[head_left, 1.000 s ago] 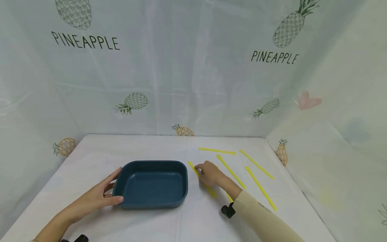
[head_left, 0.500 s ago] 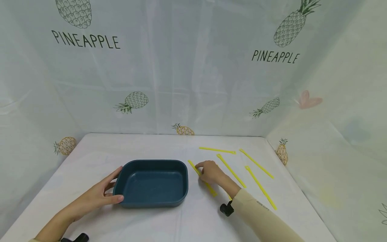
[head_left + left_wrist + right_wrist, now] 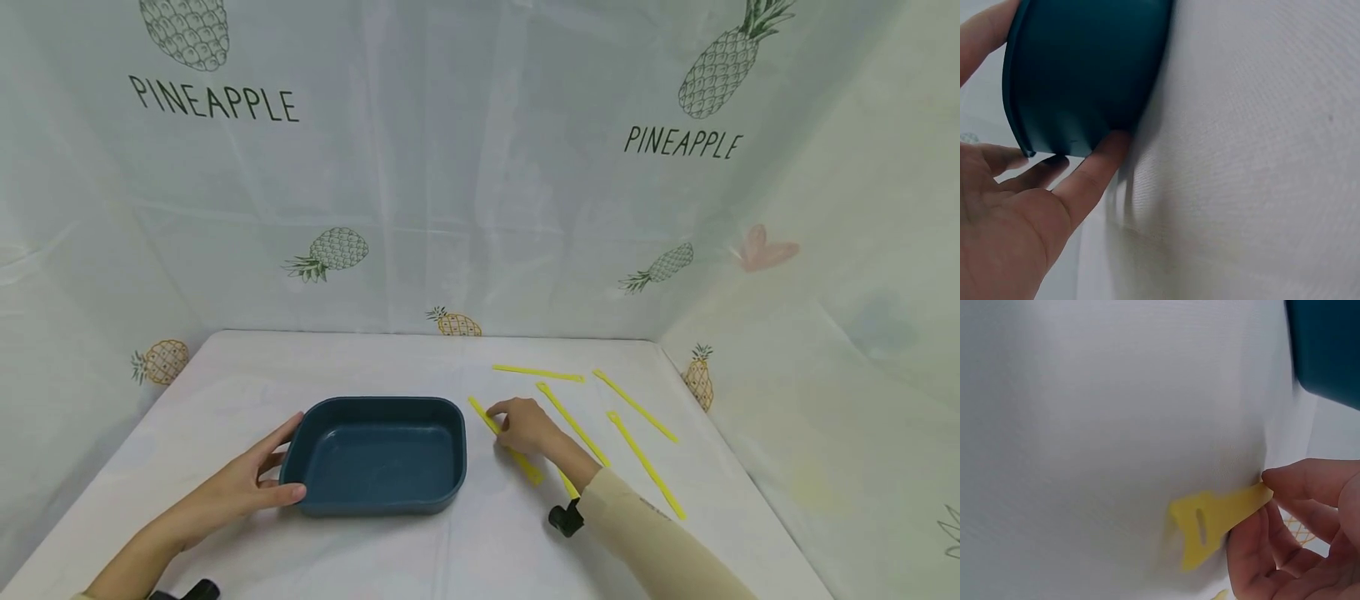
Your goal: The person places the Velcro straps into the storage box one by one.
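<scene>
Gripping firmly is being advised; yellow cable tie (image 3: 1230, 511) is being pinched by right fingers (image 3: 1300, 480), blue tray (image 3: 382, 462) steadied by spread left fingers (image 3: 1088, 181).

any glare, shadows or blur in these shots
Head view: pale sheen on the backdrop, soft shadow beside the right sleeve; left wrist view: dim, blue tray dark, shadow beside it on the cloth; right wrist view: left edge darkened, shadow by yellow strip; no heavy blur in any view.

Yellow strips (image 3: 527, 467), dark-blue tray (image 3: 386, 467)
</scene>
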